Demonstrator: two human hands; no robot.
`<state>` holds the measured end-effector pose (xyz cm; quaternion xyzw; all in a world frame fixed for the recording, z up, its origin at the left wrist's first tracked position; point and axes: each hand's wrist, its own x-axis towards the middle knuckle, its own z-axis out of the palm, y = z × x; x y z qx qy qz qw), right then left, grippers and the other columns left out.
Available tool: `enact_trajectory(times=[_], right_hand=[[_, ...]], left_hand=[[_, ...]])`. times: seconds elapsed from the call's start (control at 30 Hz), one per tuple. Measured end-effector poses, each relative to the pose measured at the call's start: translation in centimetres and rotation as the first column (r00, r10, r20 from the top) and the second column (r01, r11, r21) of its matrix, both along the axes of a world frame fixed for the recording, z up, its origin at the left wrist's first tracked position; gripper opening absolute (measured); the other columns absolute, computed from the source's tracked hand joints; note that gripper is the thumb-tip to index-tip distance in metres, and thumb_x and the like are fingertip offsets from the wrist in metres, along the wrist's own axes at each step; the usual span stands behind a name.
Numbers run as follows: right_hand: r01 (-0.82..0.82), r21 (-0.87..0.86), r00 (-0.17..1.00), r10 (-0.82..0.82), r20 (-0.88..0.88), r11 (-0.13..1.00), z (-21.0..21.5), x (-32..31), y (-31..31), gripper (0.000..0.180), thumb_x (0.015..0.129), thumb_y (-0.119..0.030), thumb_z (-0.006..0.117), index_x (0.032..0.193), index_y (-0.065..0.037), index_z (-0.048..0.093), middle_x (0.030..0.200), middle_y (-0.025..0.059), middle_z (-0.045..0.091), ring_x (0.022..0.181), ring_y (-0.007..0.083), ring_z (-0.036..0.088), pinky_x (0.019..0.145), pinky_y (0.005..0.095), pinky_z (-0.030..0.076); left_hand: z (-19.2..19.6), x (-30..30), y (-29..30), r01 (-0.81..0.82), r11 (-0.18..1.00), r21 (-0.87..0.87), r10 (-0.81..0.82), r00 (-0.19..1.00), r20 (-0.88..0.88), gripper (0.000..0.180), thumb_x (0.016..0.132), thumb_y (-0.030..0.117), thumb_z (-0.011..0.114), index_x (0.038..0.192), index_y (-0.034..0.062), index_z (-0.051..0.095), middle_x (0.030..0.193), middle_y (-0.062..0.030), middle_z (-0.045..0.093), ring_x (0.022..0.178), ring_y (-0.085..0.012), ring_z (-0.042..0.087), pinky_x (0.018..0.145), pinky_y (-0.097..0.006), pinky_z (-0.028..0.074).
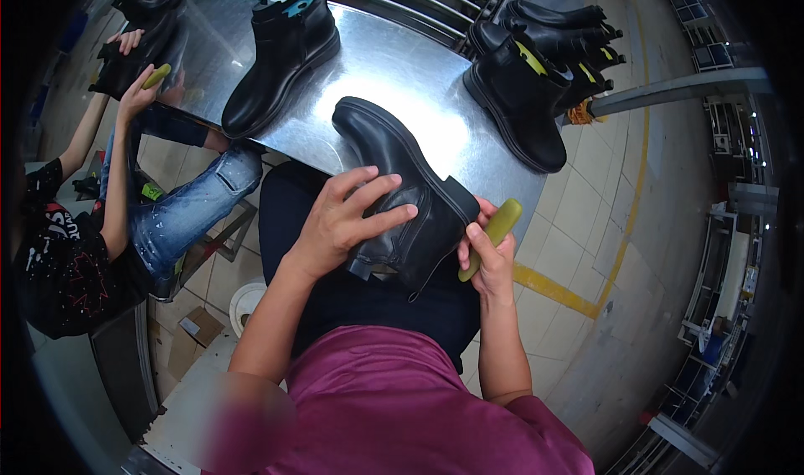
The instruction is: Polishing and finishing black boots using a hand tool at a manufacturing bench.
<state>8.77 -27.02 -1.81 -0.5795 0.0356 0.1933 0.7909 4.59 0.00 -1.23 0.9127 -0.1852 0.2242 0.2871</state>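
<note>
A black ankle boot (389, 173) lies on its side across my lap and the edge of the metal table, toe pointing away to the left. Spread over its shaft is my left hand (347, 224), fingers apart and resting on or just above the leather. At the boot's heel, my right hand (492, 253) is closed around an olive-green, long oval pad (502, 222). Some of its fingertips reach the heel side of the boot. Whether the pad is foam or something harder cannot be told.
Another black boot (285, 60) stands on the shiny metal table (368, 64) at left. Several black boots (519, 98) crowd its right end. Metal rollers (419, 2) run behind. At left, a co-worker's hand (138, 96) holds a similar green pad (157, 75) beside a dark boot.
</note>
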Motion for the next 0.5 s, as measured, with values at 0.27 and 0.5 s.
enact_trajectory(times=[0.27,0.5], right_hand=[[0.002,0.005,1.000,-0.002,-0.019,1.000,-0.02,0.16,0.04,0.055,0.096,-0.010,0.069,0.143,0.008,0.047,0.111,0.0133,0.067,0.058,0.0105,0.058,0.046,0.0217,0.045],[-0.001,0.023,1.000,0.001,-0.027,1.000,0.07,0.08,0.05,0.053,0.096,-0.009,0.068,0.142,0.008,0.049,0.108,0.0121,0.067,0.058,0.0099,0.058,0.047,0.0212,0.045]], left_hand=[[-0.39,0.00,-0.01,-0.013,0.999,0.043,0.012,1.000,0.016,0.052,0.081,0.003,0.070,0.123,0.0333,0.073,0.140,0.0035,0.057,0.130,-0.0254,0.049,0.097,-0.039,0.053],[-0.56,-0.29,-0.24,-0.021,1.000,0.018,0.021,1.000,0.005,0.050,0.080,0.008,0.073,0.123,0.0341,0.074,0.141,0.0039,0.057,0.131,-0.0253,0.048,0.100,-0.040,0.052]])
